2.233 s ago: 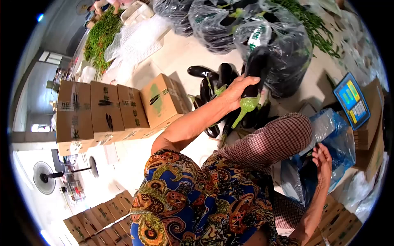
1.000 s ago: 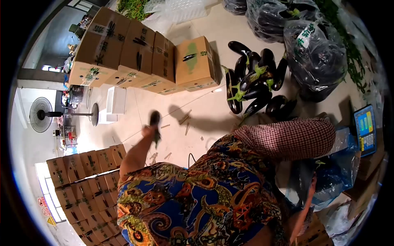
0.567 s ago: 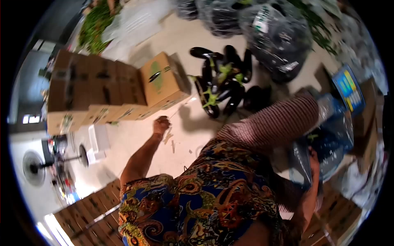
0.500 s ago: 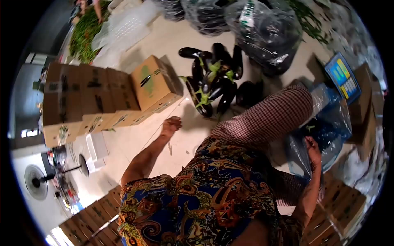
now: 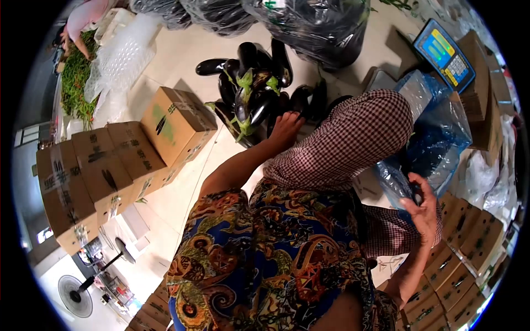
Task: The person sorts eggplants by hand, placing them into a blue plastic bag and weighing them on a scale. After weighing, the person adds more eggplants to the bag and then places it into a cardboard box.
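Note:
A pile of dark purple eggplants with green caps lies on the pale floor. My left hand is at the pile's near edge, its fingers bent over the end of one eggplant; the palm side is hidden. On the right, a clear blue plastic bag stands with its mouth spread, beside my raised knee. My right hand has its thumb and fingers around the near edge of this bag. What lies inside the bag is hard to make out.
Cardboard boxes stand in a row at left, one nearest the pile. Behind are large bags of eggplants. A scale display rises behind the blue bag. A fan stands lower left; another person is far left.
My left hand has moved from beside the boxes to the eggplant pile. My right hand has turned, with thumb and fingers wider apart at the bag's edge. The view has shifted.

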Demonstrator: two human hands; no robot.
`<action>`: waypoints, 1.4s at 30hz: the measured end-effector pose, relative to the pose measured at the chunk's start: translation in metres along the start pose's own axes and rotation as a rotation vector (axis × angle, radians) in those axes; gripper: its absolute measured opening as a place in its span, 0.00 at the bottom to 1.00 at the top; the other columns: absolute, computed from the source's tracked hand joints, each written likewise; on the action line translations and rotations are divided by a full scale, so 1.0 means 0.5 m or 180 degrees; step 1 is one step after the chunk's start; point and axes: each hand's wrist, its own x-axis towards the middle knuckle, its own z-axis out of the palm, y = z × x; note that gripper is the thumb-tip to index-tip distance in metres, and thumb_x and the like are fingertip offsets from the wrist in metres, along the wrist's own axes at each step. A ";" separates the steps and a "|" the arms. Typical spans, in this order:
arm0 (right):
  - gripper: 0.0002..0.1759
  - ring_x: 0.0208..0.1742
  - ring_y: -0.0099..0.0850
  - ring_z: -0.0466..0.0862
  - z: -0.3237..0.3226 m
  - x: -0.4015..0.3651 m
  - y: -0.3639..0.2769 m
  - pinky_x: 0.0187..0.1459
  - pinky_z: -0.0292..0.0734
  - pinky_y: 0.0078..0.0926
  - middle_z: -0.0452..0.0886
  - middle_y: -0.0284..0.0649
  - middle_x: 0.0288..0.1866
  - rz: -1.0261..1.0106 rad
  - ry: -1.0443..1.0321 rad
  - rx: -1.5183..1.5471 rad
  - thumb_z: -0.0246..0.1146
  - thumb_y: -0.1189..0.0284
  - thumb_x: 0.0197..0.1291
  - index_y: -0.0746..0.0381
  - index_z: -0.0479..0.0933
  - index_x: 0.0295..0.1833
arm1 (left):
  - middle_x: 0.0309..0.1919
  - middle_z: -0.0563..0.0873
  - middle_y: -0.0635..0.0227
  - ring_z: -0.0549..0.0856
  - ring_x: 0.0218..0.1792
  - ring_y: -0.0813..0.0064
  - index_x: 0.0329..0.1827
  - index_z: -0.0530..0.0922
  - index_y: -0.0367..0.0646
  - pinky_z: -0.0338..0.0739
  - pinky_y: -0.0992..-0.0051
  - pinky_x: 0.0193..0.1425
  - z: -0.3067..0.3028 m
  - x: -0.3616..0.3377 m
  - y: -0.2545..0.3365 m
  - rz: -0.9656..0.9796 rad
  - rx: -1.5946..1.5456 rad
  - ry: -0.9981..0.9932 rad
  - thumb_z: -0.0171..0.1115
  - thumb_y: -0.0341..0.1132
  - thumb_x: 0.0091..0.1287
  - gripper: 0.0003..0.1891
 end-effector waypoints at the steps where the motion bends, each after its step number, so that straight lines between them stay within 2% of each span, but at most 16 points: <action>1: 0.36 0.56 0.35 0.78 0.004 0.002 0.005 0.58 0.71 0.30 0.78 0.43 0.58 -0.0094 0.0030 -0.0437 0.75 0.68 0.46 0.65 0.72 0.63 | 0.65 0.68 0.55 0.65 0.68 0.48 0.63 0.70 0.44 0.63 0.53 0.61 0.009 0.021 0.005 0.0046 0.0059 0.0008 0.63 0.28 0.57 0.28; 3: 0.32 0.51 0.44 0.82 0.027 -0.003 0.029 0.54 0.75 0.33 0.80 0.53 0.54 -0.0431 0.0152 -0.1156 0.73 0.74 0.47 0.65 0.74 0.61 | 0.71 0.63 0.58 0.59 0.72 0.50 0.69 0.68 0.47 0.58 0.46 0.67 0.026 0.059 -0.003 0.0070 0.0149 -0.0187 0.67 0.33 0.59 0.33; 7: 0.20 0.37 0.47 0.82 0.050 -0.009 0.067 0.40 0.76 0.35 0.83 0.52 0.41 -0.0379 0.0724 -0.1652 0.67 0.82 0.50 0.66 0.78 0.52 | 0.72 0.63 0.60 0.53 0.76 0.53 0.69 0.68 0.51 0.49 0.47 0.75 0.021 0.111 -0.025 0.0562 0.0781 -0.1039 0.67 0.38 0.60 0.32; 10: 0.12 0.29 0.45 0.79 0.050 0.003 0.080 0.32 0.73 0.35 0.81 0.52 0.34 -0.0854 0.0940 -0.1577 0.63 0.86 0.51 0.67 0.79 0.43 | 0.69 0.66 0.61 0.56 0.74 0.54 0.67 0.71 0.53 0.53 0.49 0.73 0.070 0.125 -0.064 0.1033 0.1230 -0.0437 0.65 0.39 0.62 0.28; 13: 0.12 0.28 0.45 0.79 0.044 0.000 0.061 0.30 0.72 0.33 0.81 0.52 0.33 -0.0729 0.0909 -0.1684 0.63 0.88 0.49 0.68 0.79 0.41 | 0.67 0.69 0.63 0.60 0.72 0.55 0.66 0.73 0.53 0.55 0.52 0.71 0.002 0.176 -0.033 0.0936 0.1556 -0.1828 0.62 0.39 0.64 0.25; 16: 0.13 0.25 0.45 0.76 0.020 0.005 0.034 0.28 0.71 0.31 0.79 0.53 0.31 -0.0461 0.0952 -0.1845 0.64 0.89 0.48 0.70 0.77 0.41 | 0.65 0.71 0.65 0.64 0.69 0.57 0.67 0.73 0.55 0.57 0.54 0.69 0.035 0.173 -0.059 0.1275 0.2129 -0.1970 0.62 0.40 0.64 0.26; 18: 0.08 0.22 0.44 0.68 0.027 0.024 0.021 0.27 0.70 0.30 0.75 0.54 0.26 -0.1399 0.1410 -0.1564 0.61 0.89 0.50 0.72 0.74 0.38 | 0.67 0.70 0.66 0.63 0.70 0.54 0.68 0.72 0.55 0.55 0.51 0.69 0.091 0.155 -0.079 0.1298 0.2481 -0.1803 0.60 0.42 0.66 0.25; 21: 0.07 0.22 0.46 0.66 0.048 0.033 0.004 0.26 0.67 0.34 0.71 0.55 0.25 -0.0853 0.1262 -0.1856 0.66 0.85 0.50 0.70 0.74 0.34 | 0.68 0.69 0.66 0.61 0.71 0.50 0.68 0.72 0.57 0.55 0.48 0.69 0.055 0.131 -0.096 0.1564 0.2719 -0.1695 0.60 0.43 0.66 0.25; 23: 0.07 0.22 0.45 0.70 0.066 0.038 0.037 0.27 0.68 0.34 0.74 0.53 0.25 -0.0997 0.1321 -0.1958 0.67 0.83 0.51 0.70 0.76 0.35 | 0.68 0.69 0.66 0.60 0.72 0.48 0.68 0.72 0.59 0.54 0.47 0.69 0.027 0.133 -0.111 0.1639 0.2528 -0.1561 0.60 0.44 0.65 0.25; 26: 0.06 0.22 0.42 0.74 0.084 0.051 0.006 0.26 0.69 0.33 0.77 0.50 0.26 -0.0796 0.1265 -0.1825 0.67 0.82 0.52 0.69 0.77 0.36 | 0.68 0.70 0.66 0.61 0.71 0.49 0.68 0.72 0.64 0.56 0.46 0.69 -0.049 0.145 -0.106 0.1449 0.2467 -0.2075 0.62 0.44 0.64 0.26; 29: 0.05 0.21 0.42 0.72 0.081 0.071 -0.017 0.25 0.67 0.33 0.76 0.51 0.25 -0.0680 0.1272 -0.1676 0.66 0.82 0.54 0.69 0.77 0.36 | 0.67 0.70 0.67 0.62 0.71 0.49 0.67 0.72 0.66 0.58 0.45 0.68 0.029 0.135 -0.178 0.1404 0.2715 -0.2449 0.63 0.44 0.63 0.27; 30: 0.06 0.20 0.42 0.70 0.082 0.084 0.003 0.24 0.66 0.33 0.76 0.51 0.25 -0.1076 0.1325 -0.1811 0.66 0.82 0.54 0.68 0.76 0.37 | 0.67 0.71 0.68 0.62 0.71 0.49 0.65 0.73 0.64 0.59 0.46 0.67 0.026 0.129 -0.196 0.1354 0.2710 -0.2426 0.63 0.44 0.63 0.25; 33: 0.07 0.21 0.41 0.72 0.084 0.093 -0.020 0.24 0.67 0.34 0.77 0.51 0.28 -0.0890 0.1290 -0.1804 0.66 0.83 0.53 0.69 0.76 0.38 | 0.63 0.73 0.67 0.64 0.69 0.54 0.59 0.77 0.56 0.62 0.50 0.66 0.000 0.124 -0.224 0.1208 0.2823 -0.2146 0.64 0.44 0.63 0.21; 37: 0.10 0.27 0.44 0.79 0.079 0.077 -0.015 0.30 0.75 0.34 0.81 0.51 0.32 -0.0604 0.1090 -0.1746 0.66 0.84 0.52 0.68 0.78 0.42 | 0.59 0.76 0.64 0.71 0.64 0.59 0.59 0.77 0.51 0.67 0.57 0.62 -0.108 0.215 -0.153 0.0630 0.2205 -0.2867 0.64 0.46 0.63 0.22; 40: 0.13 0.29 0.44 0.81 0.086 0.074 -0.006 0.30 0.75 0.35 0.81 0.52 0.34 -0.0624 0.1076 -0.1844 0.65 0.84 0.53 0.69 0.78 0.46 | 0.58 0.78 0.61 0.77 0.58 0.57 0.58 0.78 0.49 0.71 0.53 0.59 -0.119 0.208 -0.128 -0.0012 0.0997 -0.2684 0.63 0.45 0.64 0.21; 42: 0.16 0.32 0.47 0.82 0.088 0.073 -0.015 0.34 0.77 0.37 0.82 0.54 0.38 -0.0469 0.0919 -0.1743 0.66 0.79 0.55 0.69 0.78 0.50 | 0.60 0.78 0.57 0.80 0.55 0.53 0.62 0.77 0.49 0.72 0.48 0.57 -0.117 0.182 -0.079 -0.0111 -0.0636 -0.3093 0.62 0.46 0.66 0.23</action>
